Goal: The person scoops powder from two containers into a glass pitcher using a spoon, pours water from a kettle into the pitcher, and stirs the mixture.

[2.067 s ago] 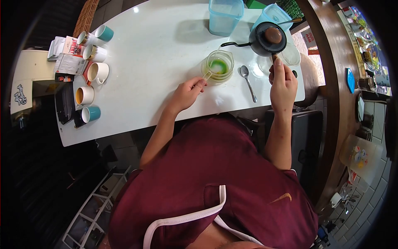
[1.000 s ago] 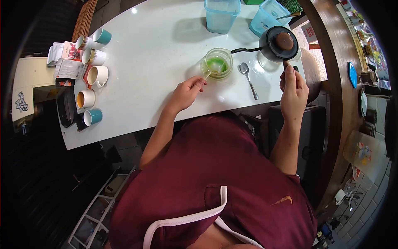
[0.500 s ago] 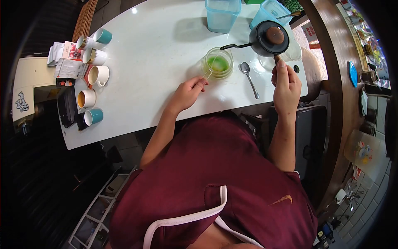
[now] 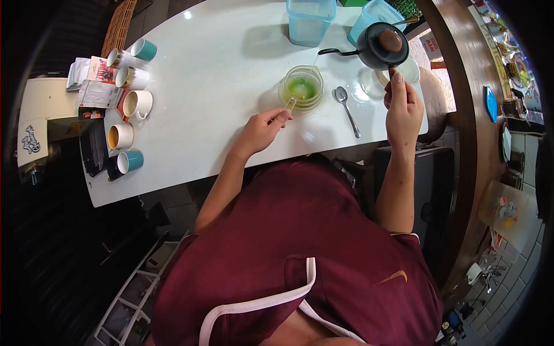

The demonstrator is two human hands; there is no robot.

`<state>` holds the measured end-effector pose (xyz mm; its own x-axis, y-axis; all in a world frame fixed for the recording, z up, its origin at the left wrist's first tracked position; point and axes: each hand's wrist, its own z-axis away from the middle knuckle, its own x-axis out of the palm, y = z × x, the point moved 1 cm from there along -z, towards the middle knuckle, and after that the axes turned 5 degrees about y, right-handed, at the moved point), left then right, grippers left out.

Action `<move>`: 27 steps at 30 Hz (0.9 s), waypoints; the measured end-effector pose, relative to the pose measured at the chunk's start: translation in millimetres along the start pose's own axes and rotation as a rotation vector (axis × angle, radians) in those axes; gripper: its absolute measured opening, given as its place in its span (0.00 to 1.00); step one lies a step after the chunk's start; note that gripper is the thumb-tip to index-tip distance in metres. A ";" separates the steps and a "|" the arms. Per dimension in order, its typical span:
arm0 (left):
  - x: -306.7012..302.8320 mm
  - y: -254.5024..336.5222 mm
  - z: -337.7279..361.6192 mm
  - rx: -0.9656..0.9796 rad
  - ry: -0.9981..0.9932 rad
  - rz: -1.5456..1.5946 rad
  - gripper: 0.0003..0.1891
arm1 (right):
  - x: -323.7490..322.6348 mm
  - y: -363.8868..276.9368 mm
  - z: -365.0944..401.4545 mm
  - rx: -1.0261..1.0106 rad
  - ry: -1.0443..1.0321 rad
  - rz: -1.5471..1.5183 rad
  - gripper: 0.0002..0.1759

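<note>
White and red packets (image 4: 98, 94): stacked at left edge of tabletop (image 4: 202, 86).
Black tray (image 4: 93, 150): same edge, closer to near left corner.
Cups: six, strung along left edge, far to near. Brown-and-white cup (image 4: 117, 59) beside a teal cup (image 4: 145, 50), then a second brown-and-white one, white mug (image 4: 136, 104), cream mug (image 4: 120, 136) with orange inside, another teal cup near the corner.
Left hand (image 4: 259, 131): over near edge, thumb and fingers pinched on the jug's handle.
Glass jug (image 4: 319, 95): on tabletop, around mid-length, nearer the near edge than the far one; green liquid (image 4: 301, 88) inside.
Blue container (image 4: 311, 23): far edge, beyond the jug.
Spoon (image 4: 350, 118): just right of jug, bowl toward far edge, handle end toward near edge.
Second blue container (image 4: 369, 22): far right corner, partly behind kettle; wooden handle (image 4: 408, 20) sticks out.
Black kettle (image 4: 369, 53): held above tabletop's right end, spout aimed left; thin stream drops from spout tip toward jug.
Right hand (image 4: 405, 115): fingers wrapped round kettle handle, thumb on top.
Clear round dish (image 4: 410, 71): right edge, partly hidden by kettle.
</note>
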<state>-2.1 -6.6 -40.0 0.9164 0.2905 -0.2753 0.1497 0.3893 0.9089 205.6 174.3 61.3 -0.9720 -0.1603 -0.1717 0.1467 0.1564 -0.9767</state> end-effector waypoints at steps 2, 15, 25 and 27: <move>0.5 -0.6 -0.6 0.020 0.000 0.017 0.22 | -2.0 -1.3 -1.2 0.005 0.007 -0.002 0.19; 0.1 -0.9 -0.3 -0.013 -0.007 -0.004 0.22 | -15.6 -7.7 14.7 -0.029 0.006 0.072 0.19; -0.3 3.3 1.2 -0.009 0.002 -0.020 0.23 | 0.1 -11.6 19.5 -0.005 -0.015 0.058 0.20; -0.3 2.3 1.0 -0.009 0.005 -0.022 0.23 | 6.3 -13.5 18.6 -0.010 -0.009 0.043 0.20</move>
<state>-1.6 -6.7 -37.5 0.9111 0.2863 -0.2966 0.1663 0.4031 0.8999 200.9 153.1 71.0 -0.9633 -0.1617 -0.2145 0.1863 0.1730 -0.9671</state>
